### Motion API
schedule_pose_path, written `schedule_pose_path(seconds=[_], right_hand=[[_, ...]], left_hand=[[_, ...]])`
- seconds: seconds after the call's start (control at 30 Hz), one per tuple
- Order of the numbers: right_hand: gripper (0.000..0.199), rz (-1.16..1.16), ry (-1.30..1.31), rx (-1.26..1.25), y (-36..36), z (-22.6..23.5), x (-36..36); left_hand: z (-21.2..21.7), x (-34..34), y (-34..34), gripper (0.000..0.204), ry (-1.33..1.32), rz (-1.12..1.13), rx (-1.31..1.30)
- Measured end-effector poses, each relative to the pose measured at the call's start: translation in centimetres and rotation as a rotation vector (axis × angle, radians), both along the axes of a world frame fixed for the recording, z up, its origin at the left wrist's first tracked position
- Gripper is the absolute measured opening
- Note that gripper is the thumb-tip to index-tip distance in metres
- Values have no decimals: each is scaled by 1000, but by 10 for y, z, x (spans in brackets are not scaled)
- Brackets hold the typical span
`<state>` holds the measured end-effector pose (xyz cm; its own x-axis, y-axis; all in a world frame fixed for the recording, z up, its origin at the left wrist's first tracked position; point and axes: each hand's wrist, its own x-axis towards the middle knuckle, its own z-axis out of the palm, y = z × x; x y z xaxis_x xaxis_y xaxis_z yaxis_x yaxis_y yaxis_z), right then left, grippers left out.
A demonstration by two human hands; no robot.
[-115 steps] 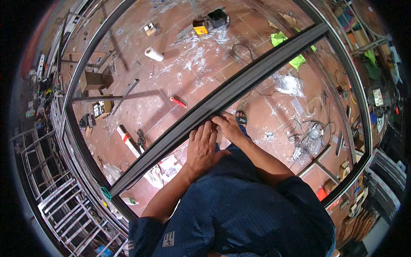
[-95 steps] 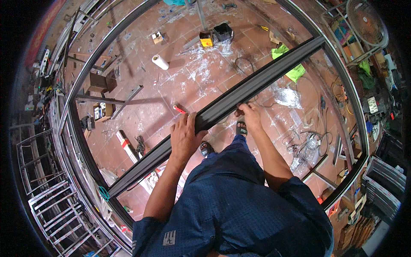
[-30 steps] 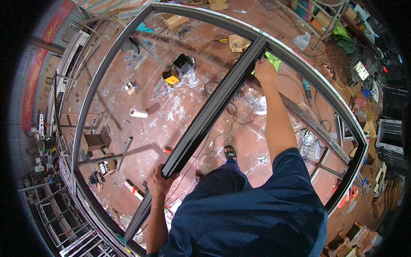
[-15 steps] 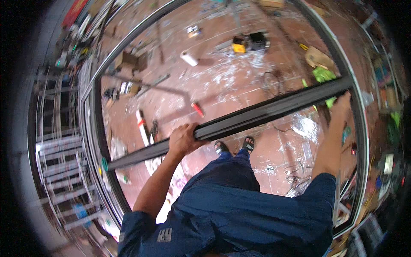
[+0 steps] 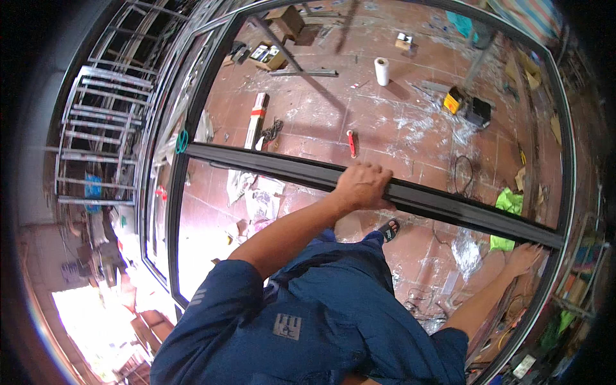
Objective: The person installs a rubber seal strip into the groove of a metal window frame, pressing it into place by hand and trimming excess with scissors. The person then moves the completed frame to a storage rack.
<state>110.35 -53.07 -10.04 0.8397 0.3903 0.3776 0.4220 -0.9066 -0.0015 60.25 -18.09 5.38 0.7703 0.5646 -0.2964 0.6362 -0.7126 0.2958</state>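
A large dark metal frame [image 5: 206,77] stands upright around me, with a grooved dark crossbar [image 5: 282,168] running across it at about waist height. My left hand [image 5: 362,185] is wrapped over the crossbar near its middle, knuckles up. Close to the bar's right end, my right hand [image 5: 523,260] is just below its lower edge, fingers stretched toward the joint with the side upright. Whether those fingertips touch the metal is hard to make out. A teal loop-shaped thing [image 5: 182,140] sits at the left joint.
Beyond the crossbar, the tiled floor [image 5: 308,96] holds a white roll [image 5: 382,71], a red tool [image 5: 351,144], a yellow-and-black case [image 5: 453,100], and a long white box [image 5: 256,120]. Bright green cloth [image 5: 509,202] lies at the right. Metal ladder-like racks [image 5: 102,122] stand at the left.
The view has turned, so the crossbar now slopes down to the right. My left hand is farther right along the bar; my right hand appears slightly lower, beneath the bar's end.
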Motion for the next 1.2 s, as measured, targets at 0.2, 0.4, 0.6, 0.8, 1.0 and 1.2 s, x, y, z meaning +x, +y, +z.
schedule_pose_path(seconds=[0.2,0.4,0.6,0.8,1.0,1.2], right_hand=[[58,135,59,196,60,13,-165],[67,249,188,28,146,59,-364],[75,323,275,-63,212,83,-513],[83,349,363,-98,256,88,-607],[91,380,362,-203,281,109,-656],[98,421,513,-202,291,121,-680]], left_hand=[[-14,-42,3,69,-621,-169,183],[-9,-171,2,44,-859,-64,103],[-55,-363,19,17,-750,161,5],[-80,-501,29,15,-598,433,-128],[-101,-540,51,16,-590,607,-152],[-142,-569,75,21,-718,993,-253]])
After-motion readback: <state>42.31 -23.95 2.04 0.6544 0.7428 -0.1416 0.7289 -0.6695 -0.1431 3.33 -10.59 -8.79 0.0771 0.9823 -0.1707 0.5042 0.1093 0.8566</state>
